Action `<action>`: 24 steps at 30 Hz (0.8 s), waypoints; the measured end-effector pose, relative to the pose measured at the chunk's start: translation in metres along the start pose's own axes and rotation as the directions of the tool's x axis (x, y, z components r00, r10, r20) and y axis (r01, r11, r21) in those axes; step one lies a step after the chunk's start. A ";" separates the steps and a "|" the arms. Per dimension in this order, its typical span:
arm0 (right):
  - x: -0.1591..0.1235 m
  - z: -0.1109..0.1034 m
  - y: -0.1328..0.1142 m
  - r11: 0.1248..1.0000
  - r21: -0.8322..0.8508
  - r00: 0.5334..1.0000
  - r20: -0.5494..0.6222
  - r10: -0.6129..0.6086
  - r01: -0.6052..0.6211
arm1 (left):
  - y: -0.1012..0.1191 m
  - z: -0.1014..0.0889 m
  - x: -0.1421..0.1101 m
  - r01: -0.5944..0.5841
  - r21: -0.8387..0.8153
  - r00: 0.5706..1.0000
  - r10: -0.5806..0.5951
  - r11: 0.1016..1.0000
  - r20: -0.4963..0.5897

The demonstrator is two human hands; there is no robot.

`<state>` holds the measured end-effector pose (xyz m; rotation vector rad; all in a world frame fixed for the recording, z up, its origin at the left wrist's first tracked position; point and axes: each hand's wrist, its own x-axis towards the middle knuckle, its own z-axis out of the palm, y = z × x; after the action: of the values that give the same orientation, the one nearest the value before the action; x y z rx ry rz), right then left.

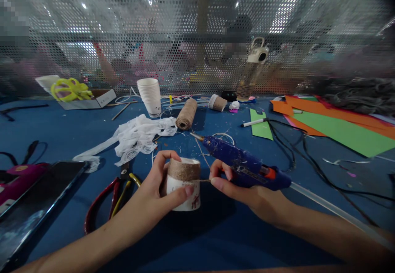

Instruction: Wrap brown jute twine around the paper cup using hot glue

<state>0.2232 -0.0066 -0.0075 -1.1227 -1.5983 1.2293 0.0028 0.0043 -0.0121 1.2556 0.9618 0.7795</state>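
Note:
My left hand [163,186] is wrapped around a white paper cup [182,201], held tilted above the blue table. Brown twine [185,170] is wound in close rows round the cup's upper part. From the cup a length of twine stretches right to my right hand [228,178], whose thumb and forefinger pinch it. That same hand carries a blue glue gun [237,158], nozzle pointing left, with a long clear glue stick [333,209] out of its back. The gun's grip is hidden. Behind the cup lies the twine roll [187,114].
White lace [138,135], red-and-yellow-handled pliers [115,195] and a phone [40,199] lie left. Stacked paper cups [149,96] and a bottle [252,71] stand behind. Coloured sheets [348,129] and black cables [305,149] lie right. A perforated metal screen [185,30] closes the back.

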 end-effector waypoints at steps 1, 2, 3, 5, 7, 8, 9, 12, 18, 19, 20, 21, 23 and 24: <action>0.000 0.000 0.000 1.000 -0.012 1.000 0.005 0.001 0.000 | 0.000 0.000 0.000 -0.003 0.003 1.000 0.003 1.000 -0.004; 0.000 -0.001 0.001 1.000 -0.024 1.000 0.010 -0.001 0.001 | 0.000 0.000 0.000 -0.004 0.006 1.000 0.004 1.000 -0.007; -0.001 -0.001 0.001 0.999 -0.034 1.000 0.012 -0.001 0.001 | 0.000 0.000 0.000 -0.005 0.008 1.000 0.005 1.000 -0.011; -0.001 -0.002 0.002 0.999 -0.050 1.000 0.017 0.002 -0.001 | 0.001 0.001 0.000 0.000 0.008 1.000 0.000 1.000 -0.014; 0.000 -0.002 0.003 0.998 -0.060 1.000 0.016 0.001 0.000 | 0.002 0.001 -0.001 0.007 0.003 1.000 -0.007 1.000 -0.016; 0.000 -0.002 0.004 0.998 -0.066 1.000 0.014 0.002 -0.001 | 0.002 0.001 -0.001 0.008 -0.001 1.000 -0.008 1.000 -0.018; 0.000 -0.001 0.004 0.997 -0.073 1.000 0.010 0.003 -0.002 | 0.002 0.002 -0.001 0.008 -0.007 1.000 -0.009 1.000 -0.022; 0.000 -0.001 0.005 0.996 -0.090 1.000 0.006 0.008 -0.008 | 0.003 0.003 -0.001 0.007 -0.038 1.000 -0.008 0.999 -0.021; 0.000 -0.002 0.005 0.994 -0.100 0.999 -0.001 0.042 -0.041 | 0.003 0.003 -0.001 0.013 -0.075 1.000 -0.014 0.997 -0.016; 0.000 -0.002 0.005 0.994 -0.100 0.999 0.001 0.046 -0.046 | 0.003 0.003 -0.001 0.013 -0.080 1.000 -0.014 0.997 -0.015; 0.001 -0.002 0.005 0.994 -0.101 0.999 0.010 0.049 -0.048 | 0.003 0.003 -0.001 0.013 -0.087 1.000 -0.014 0.996 -0.010; 0.001 -0.001 0.005 0.994 -0.103 0.999 0.022 0.050 -0.047 | 0.003 0.003 -0.001 0.014 -0.094 1.000 -0.014 0.995 -0.007; 0.001 -0.001 0.006 0.994 -0.104 0.998 0.041 0.041 -0.037 | 0.002 0.002 -0.001 0.017 -0.108 1.000 -0.017 0.994 -0.002; 0.001 -0.001 0.006 0.994 -0.102 0.998 0.044 0.036 -0.031 | 0.002 0.002 -0.001 0.020 -0.112 1.000 -0.020 0.994 0.004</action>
<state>0.2246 -0.0045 -0.0128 -1.1969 -1.6981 1.2151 0.0044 0.0027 -0.0097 1.1483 0.9147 0.8044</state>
